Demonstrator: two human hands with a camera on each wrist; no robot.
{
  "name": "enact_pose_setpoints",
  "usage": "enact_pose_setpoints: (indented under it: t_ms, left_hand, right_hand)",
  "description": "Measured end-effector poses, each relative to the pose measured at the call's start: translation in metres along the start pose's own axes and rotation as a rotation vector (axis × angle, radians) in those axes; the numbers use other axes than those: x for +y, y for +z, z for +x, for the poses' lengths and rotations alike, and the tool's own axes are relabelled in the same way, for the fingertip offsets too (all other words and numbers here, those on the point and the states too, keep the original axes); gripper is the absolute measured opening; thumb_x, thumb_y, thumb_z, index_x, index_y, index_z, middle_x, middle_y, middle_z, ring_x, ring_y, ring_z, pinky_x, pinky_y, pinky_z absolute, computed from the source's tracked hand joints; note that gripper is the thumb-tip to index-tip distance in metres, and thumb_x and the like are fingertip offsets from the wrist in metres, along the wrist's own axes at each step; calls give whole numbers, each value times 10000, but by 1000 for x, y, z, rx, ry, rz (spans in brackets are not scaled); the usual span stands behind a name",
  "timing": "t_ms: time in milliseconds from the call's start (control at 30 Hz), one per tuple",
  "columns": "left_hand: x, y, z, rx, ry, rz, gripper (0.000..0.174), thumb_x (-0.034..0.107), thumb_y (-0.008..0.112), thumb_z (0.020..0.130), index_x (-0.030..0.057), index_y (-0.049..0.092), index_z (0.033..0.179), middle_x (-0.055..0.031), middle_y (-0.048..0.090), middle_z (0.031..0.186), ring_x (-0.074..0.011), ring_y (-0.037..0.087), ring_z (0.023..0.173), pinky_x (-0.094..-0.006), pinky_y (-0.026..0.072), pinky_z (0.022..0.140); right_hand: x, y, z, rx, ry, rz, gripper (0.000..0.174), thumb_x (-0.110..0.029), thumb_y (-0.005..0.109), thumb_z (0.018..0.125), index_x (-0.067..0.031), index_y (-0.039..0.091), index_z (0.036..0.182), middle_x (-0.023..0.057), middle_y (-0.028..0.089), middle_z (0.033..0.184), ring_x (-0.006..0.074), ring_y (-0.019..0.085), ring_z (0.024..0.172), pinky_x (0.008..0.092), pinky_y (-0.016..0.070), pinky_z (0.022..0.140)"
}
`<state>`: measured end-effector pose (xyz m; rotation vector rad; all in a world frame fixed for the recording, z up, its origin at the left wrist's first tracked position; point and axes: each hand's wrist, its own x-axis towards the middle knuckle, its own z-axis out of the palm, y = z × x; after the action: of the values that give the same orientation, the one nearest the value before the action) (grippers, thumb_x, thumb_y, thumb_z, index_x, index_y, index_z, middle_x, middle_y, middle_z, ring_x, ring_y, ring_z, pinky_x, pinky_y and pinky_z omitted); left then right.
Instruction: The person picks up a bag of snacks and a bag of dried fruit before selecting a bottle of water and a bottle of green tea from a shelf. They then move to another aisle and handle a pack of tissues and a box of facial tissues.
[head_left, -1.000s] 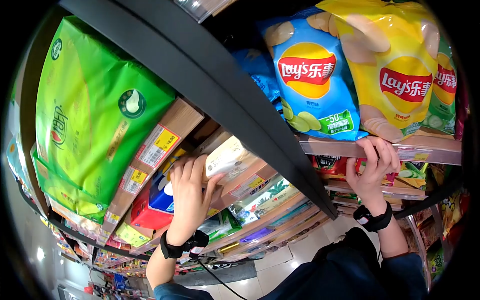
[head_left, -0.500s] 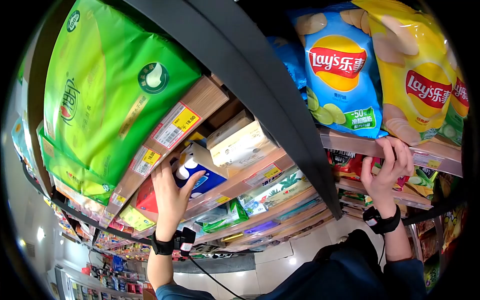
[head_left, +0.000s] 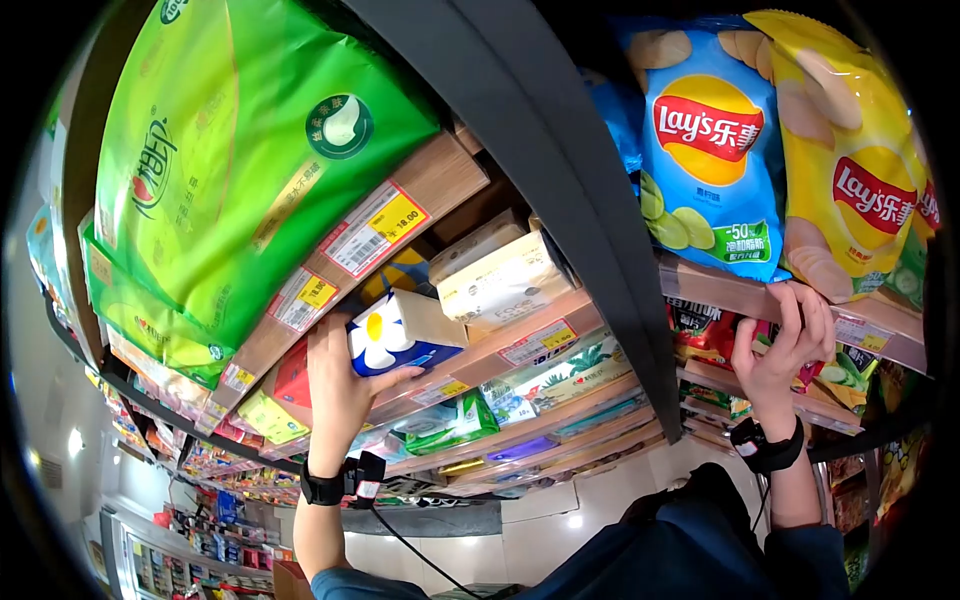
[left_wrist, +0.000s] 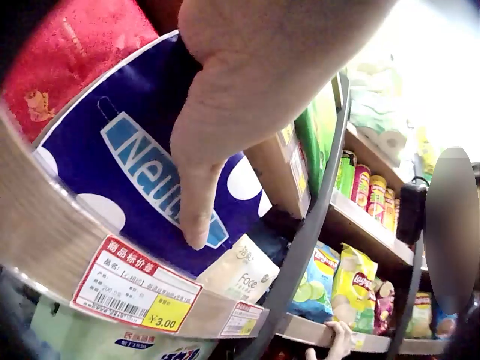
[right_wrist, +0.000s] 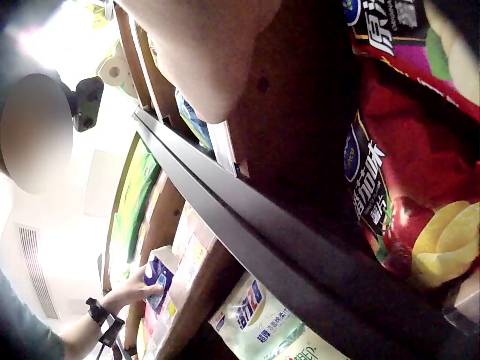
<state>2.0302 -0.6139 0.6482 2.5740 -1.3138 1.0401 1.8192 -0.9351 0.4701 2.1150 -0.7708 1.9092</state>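
My left hand (head_left: pixel 338 390) grips a blue tissue pack (head_left: pixel 415 352) with white and yellow flower shapes, which sits low on a wooden shelf. In the left wrist view the thumb lies across the front of this pack (left_wrist: pixel 82 142), over its light-blue label; the other fingers are hidden behind it. Beside it stands a cream tissue pack (head_left: pixel 510 285). My right hand (head_left: pixel 785 355) rests its bent fingers on the shelf edge (head_left: pixel 715 280) under a blue Lay's bag (head_left: pixel 710 150) and a yellow one (head_left: pixel 850 160). Its thumb stands apart below that edge.
A dark shelf post (head_left: pixel 520 110) runs between the two bays. Above the left hand lies a large green tissue bag (head_left: pixel 230 170) on a shelf with price tags (head_left: pixel 375 230). Red packs (head_left: pixel 700 325) fill the level under the chips, and more tissue packs (head_left: pixel 580 370) stand lower left.
My left hand moved left off the cream tissue pack to the blue one, whose front has turned and tilted upward. The right hand stays at the shelf edge while the head view shifts.
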Motion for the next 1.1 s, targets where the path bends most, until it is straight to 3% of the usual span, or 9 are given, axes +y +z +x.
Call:
enact_pose_setpoints:
  t_ms: [233, 333, 400, 500, 633, 667, 867, 900, 1100]
  left_hand:
    - [16, -20, -20, 151, 88, 128, 732, 416, 809, 540, -7, 490, 1044, -159, 525, 933, -349, 494, 890, -410, 390, 770]
    - [26, -33, -35, 155, -19, 29, 737, 363, 840, 499, 1, 494, 1040, -130, 531, 926, -316, 506, 879, -382, 394, 768]
    - [39, -39, -45, 106, -3, -14, 587, 137, 773, 507, 6, 487, 1003, -124, 528, 898, -314, 489, 813, -387, 360, 731]
    - [58, -51, -66, -72, 60, 1, 557, 159, 765, 524, 5, 501, 989, -124, 542, 945, -317, 505, 850, -421, 364, 771]
    - [77, -52, -93, -139, 88, -79, 396, 200, 682, 642, -3, 520, 941, -108, 582, 928, -280, 553, 821, -408, 406, 839]
    - [79, -53, -96, -174, 97, -107, 404, 171, 730, 625, 11, 509, 923, -108, 594, 884, -278, 562, 793, -421, 416, 822]
    - [78, -47, -110, -324, 56, -237, 458, 226, 752, 599, 20, 505, 925, -96, 589, 903, -277, 554, 818, -423, 419, 825]
    - [80, -49, -107, -333, 31, -257, 439, 189, 675, 581, -10, 528, 943, -109, 564, 950, -282, 543, 843, -397, 411, 860]
    - [77, -56, -96, -226, 53, -164, 403, 165, 679, 610, 0, 518, 940, -109, 570, 931, -273, 543, 810, -403, 419, 815]
  right_hand:
    - [1, 0, 2, -22, -19, 12, 496, -72, 631, 672, -115, 517, 1152, 60, 445, 1192, 253, 331, 1147, 370, 248, 965]
    - [1, -3, 3, -47, -20, 19, 497, -55, 624, 676, -96, 515, 1160, 76, 439, 1185, 268, 361, 1138, 383, 272, 967]
    - [-1, -3, 5, -28, -18, 23, 495, -46, 626, 679, -83, 513, 1160, 87, 442, 1166, 275, 375, 1128, 390, 278, 963]
    - [-1, -3, 7, -36, -27, 9, 490, -49, 630, 682, -63, 505, 1155, 97, 460, 1127, 274, 415, 1089, 405, 319, 920]
    - [-2, -2, 11, -9, -80, -49, 495, -67, 636, 685, -48, 481, 1154, 100, 501, 1071, 277, 472, 1002, 400, 363, 841]
    - [-1, 0, 11, -5, -93, -49, 497, -66, 637, 686, -50, 479, 1157, 101, 499, 1072, 276, 471, 1003, 398, 364, 836]
    - [5, 12, 0, 36, -56, -46, 523, -185, 714, 759, -50, 463, 1198, 107, 474, 1156, 254, 391, 1126, 367, 276, 931]
    - [6, 13, 0, 37, -64, -65, 528, -192, 718, 759, -52, 463, 1199, 103, 475, 1154, 253, 387, 1130, 367, 273, 932]
    - [8, 13, 2, 50, -88, -46, 532, -203, 724, 758, -62, 466, 1201, 83, 490, 1151, 239, 374, 1138, 344, 273, 929]
